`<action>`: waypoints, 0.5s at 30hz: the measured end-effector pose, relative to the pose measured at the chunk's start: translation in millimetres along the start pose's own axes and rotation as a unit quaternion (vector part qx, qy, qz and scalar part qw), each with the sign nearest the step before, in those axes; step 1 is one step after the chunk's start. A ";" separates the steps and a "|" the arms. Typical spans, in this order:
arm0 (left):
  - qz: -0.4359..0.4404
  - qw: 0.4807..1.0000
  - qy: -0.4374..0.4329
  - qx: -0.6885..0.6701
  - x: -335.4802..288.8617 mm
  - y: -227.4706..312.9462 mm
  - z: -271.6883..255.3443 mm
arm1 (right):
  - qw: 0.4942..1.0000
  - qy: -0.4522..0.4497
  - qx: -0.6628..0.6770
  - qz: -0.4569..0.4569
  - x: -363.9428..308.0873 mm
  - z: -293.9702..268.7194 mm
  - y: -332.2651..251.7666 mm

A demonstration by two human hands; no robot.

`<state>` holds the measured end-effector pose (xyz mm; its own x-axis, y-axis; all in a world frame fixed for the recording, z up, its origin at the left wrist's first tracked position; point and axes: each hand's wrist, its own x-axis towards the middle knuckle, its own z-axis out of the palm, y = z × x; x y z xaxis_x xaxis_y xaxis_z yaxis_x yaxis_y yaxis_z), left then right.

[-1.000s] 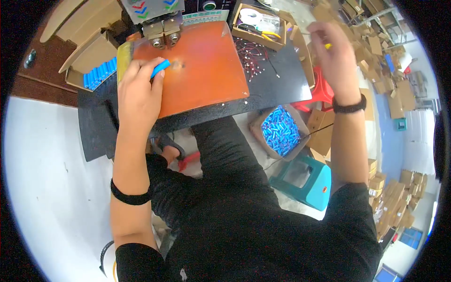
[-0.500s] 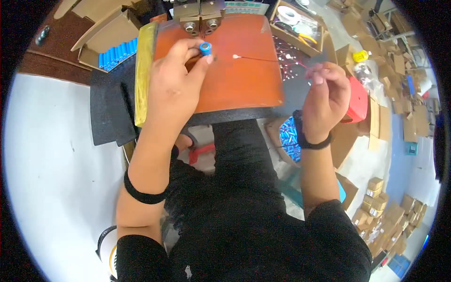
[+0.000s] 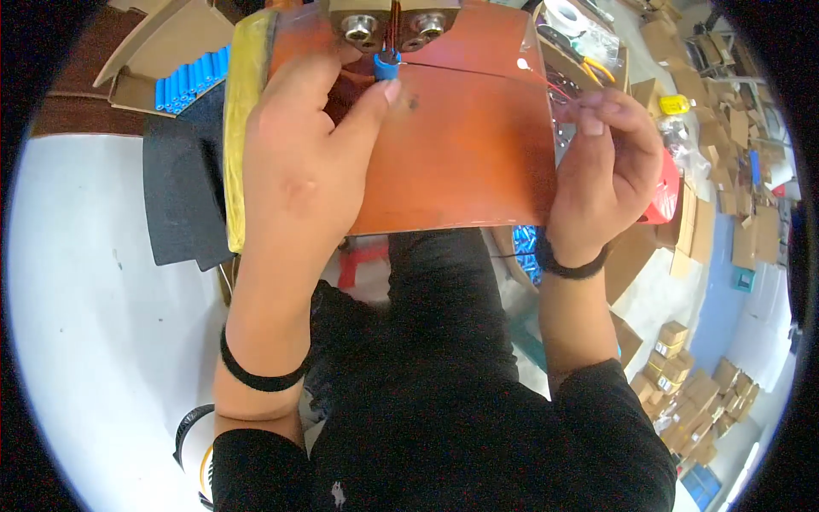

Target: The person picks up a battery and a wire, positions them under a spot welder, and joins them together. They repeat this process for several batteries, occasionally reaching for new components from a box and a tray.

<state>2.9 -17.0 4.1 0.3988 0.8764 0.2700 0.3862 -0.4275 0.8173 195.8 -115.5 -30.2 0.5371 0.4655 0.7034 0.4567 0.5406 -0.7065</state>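
My left hand (image 3: 307, 145) pinches a small blue battery cell (image 3: 386, 68) between thumb and fingers. The cell's top sits right beneath the two thin electrode tips (image 3: 392, 34) of a metal welding head (image 3: 401, 19). A dark thin wire (image 3: 478, 72) stretches from the cell's top across to my right hand (image 3: 610, 162), whose thumb and fingertips are pressed together on it. From that same pinch a red wire (image 3: 554, 85) leads to a small white end piece (image 3: 522, 63). Whether the dark wire is joined to the cell cannot be made out.
An orange work mat (image 3: 461, 162) with a yellow-wrapped left edge (image 3: 243, 145) lies below my hands. At left stands a cardboard box (image 3: 141, 94) of blue cells (image 3: 192, 81). Pliers (image 3: 597, 70) lie in a tray at right, near a red bin (image 3: 665, 196). More cells (image 3: 527, 252) are below.
My left hand has brought the cell up under the electrode tips. The dark wire's end has moved from over the mat to the cell's top. The view has come closer to the welding head.
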 end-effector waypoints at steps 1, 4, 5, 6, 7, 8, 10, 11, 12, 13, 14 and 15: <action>0.003 1.000 -0.004 0.017 -0.5 2.3 -0.4 | 1.000 0.006 0.011 0.002 -0.1 -0.6 0.6; -0.004 1.000 0.003 -0.013 -0.6 -0.4 1.6 | 0.999 0.012 0.035 0.018 0.7 0.9 -0.4; -0.005 1.000 0.001 -0.014 -1.1 -0.6 1.8 | 0.999 0.012 0.033 0.019 0.4 0.0 -0.2; -0.002 1.000 0.004 -0.012 -1.8 -1.2 1.5 | 1.000 0.000 0.025 0.010 0.1 -0.8 0.6; 0.001 1.000 0.007 -0.011 -2.3 -1.7 1.2 | 1.000 -0.013 0.017 0.001 -0.1 -1.7 1.2; 0.000 1.000 0.007 -0.012 -2.3 -1.7 1.4 | 1.000 -0.014 0.016 0.001 -0.8 -3.2 0.7; 0.024 0.999 0.009 -0.021 -3.1 -0.9 1.4 | 0.999 -0.028 0.008 -0.016 -2.5 -5.4 -0.9; 0.023 0.999 0.010 -0.021 -3.5 -1.7 0.5 | 0.999 -0.030 0.008 -0.015 -3.4 -4.1 -0.7; 0.023 0.999 0.004 -0.025 -3.9 -2.2 0.7 | 0.999 -0.022 0.024 -0.008 -4.3 -3.5 -0.8; 0.023 0.999 -0.001 -0.030 -4.3 -2.3 1.1 | 0.999 -0.014 0.039 0.000 -4.7 -3.1 -0.9; 0.023 0.999 -0.001 -0.031 -4.2 -0.8 1.4 | 0.999 -0.015 0.038 0.000 -4.3 -3.3 -0.9; 0.021 1.000 -0.003 -0.018 -3.7 1.3 0.2 | 1.000 -0.005 0.030 0.002 -3.8 -2.1 -1.1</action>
<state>2.1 -20.9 4.1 0.4183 0.8567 0.3017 0.3385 -0.4553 0.8235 194.8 -119.3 -32.3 0.5323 0.4748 0.7009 0.4101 0.5797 -0.7041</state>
